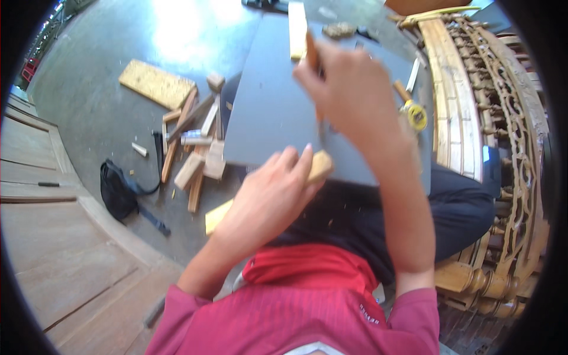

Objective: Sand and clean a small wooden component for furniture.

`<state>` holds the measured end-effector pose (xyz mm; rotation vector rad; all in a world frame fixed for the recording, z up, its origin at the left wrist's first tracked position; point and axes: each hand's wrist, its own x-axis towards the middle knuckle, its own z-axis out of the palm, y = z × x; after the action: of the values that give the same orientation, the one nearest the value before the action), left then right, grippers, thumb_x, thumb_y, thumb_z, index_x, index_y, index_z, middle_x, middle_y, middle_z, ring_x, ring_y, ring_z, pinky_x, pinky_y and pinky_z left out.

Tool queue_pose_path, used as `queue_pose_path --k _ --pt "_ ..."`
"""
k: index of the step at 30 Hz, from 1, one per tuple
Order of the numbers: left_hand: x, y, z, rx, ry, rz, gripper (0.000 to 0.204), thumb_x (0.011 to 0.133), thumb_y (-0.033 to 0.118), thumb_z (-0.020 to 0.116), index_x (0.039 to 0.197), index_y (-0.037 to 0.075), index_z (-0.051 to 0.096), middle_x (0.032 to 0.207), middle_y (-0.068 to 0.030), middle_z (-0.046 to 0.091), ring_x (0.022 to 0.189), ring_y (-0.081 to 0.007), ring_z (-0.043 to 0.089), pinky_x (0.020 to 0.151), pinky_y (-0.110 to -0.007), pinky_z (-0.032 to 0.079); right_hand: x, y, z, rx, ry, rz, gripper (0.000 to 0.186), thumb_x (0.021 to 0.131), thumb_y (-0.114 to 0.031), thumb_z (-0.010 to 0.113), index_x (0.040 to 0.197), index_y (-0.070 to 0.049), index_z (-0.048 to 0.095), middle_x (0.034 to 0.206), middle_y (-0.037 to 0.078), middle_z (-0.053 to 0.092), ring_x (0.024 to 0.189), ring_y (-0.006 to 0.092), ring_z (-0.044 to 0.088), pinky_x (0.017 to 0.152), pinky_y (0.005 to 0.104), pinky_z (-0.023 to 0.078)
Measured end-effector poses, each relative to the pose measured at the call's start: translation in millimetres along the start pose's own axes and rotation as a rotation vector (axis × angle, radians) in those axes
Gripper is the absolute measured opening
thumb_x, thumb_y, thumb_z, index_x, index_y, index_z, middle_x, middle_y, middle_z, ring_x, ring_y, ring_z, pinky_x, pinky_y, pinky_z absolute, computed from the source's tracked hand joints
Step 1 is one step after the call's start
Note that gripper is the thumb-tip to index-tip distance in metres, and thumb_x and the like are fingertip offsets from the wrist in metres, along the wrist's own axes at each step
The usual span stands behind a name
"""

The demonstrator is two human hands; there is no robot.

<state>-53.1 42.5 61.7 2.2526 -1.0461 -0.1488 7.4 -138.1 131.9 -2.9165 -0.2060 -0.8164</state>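
My left hand (269, 189) is closed round a wooden block (320, 167), with the thumb along its top. The block's end sticks out over the near edge of a grey board (269, 112). My right hand (352, 83), raised over the board and blurred, is closed on an orange-brown stick-shaped tool (312, 50). That tool stands roughly upright, its lower part pointing down toward the block with a small gap between them. Its exact kind cannot be made out. A pale yellow piece of wood (218, 216) shows beneath my left wrist.
Wood offcuts (195, 165) and a chipboard piece (157, 83) lie on the floor at left, near a black bag (118, 189). A light wood strip (297, 29) and a round yellow item (416, 116) rest on the board. Carved wooden furniture (455, 100) stands at right, wooden panels (77, 248) at left.
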Motion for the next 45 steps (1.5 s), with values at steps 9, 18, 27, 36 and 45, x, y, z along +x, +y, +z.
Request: queue_pose_path --k 9,18,27,36,45 --pt "-4.8 5.6 0.2 -0.031 -0.045 -0.015 0.057 0.106 0.033 0.067 0.15 -0.001 0.053 0.112 -0.0191 0.062 0.108 -0.0377 0.066 0.091 -0.047 0.054 3.3 -28.1 -5.6 0.58 -0.152 0.137 0.032 0.103 -0.032 0.065 0.091 -0.004 0.068 0.069 0.016 0.071 0.069 0.0369 0.074 0.069 0.0489 0.059" --pt "3.2 7.2 -2.4 0.002 -0.056 -0.004 0.059 0.107 0.036 0.065 0.15 -0.003 0.053 0.112 -0.0197 0.062 0.108 -0.0378 0.065 0.093 -0.046 0.054 -1.5 -7.1 22.3 0.133 -0.122 0.185 0.029 0.105 -0.029 0.062 0.093 -0.004 0.068 0.071 0.019 0.071 0.071 0.0383 0.075 0.07 0.0491 0.059" --pt "1.4 4.7 -3.1 0.0 -0.04 0.007 0.058 0.108 0.037 0.064 0.149 -0.003 0.054 0.112 -0.0203 0.062 0.108 -0.0387 0.065 0.094 -0.046 0.053 10.5 -17.6 -7.2 0.343 -0.019 0.1 0.027 0.103 -0.028 0.066 0.094 -0.003 0.067 0.073 0.016 0.072 0.071 0.0345 0.074 0.07 0.0459 0.057" --pt "2.6 5.2 -3.8 -0.015 -0.059 0.003 0.058 0.107 0.036 0.064 0.15 -0.002 0.054 0.113 -0.0211 0.063 0.109 -0.0396 0.065 0.096 -0.048 0.052 10.6 -21.2 5.2 0.789 -0.24 0.164 0.024 0.102 -0.031 0.069 0.094 -0.008 0.069 0.074 0.008 0.072 0.07 0.0267 0.073 0.075 0.0424 0.053" --pt "4.1 8.9 -4.2 -0.026 -0.099 -0.008 0.057 0.107 0.036 0.065 0.148 -0.001 0.054 0.112 -0.0206 0.062 0.109 -0.0395 0.065 0.095 -0.048 0.052 -0.1 -19.3 33.4 0.513 -0.066 0.037 0.022 0.104 -0.025 0.065 0.097 -0.005 0.071 0.08 0.012 0.073 0.074 0.0309 0.071 0.074 0.0427 0.051"
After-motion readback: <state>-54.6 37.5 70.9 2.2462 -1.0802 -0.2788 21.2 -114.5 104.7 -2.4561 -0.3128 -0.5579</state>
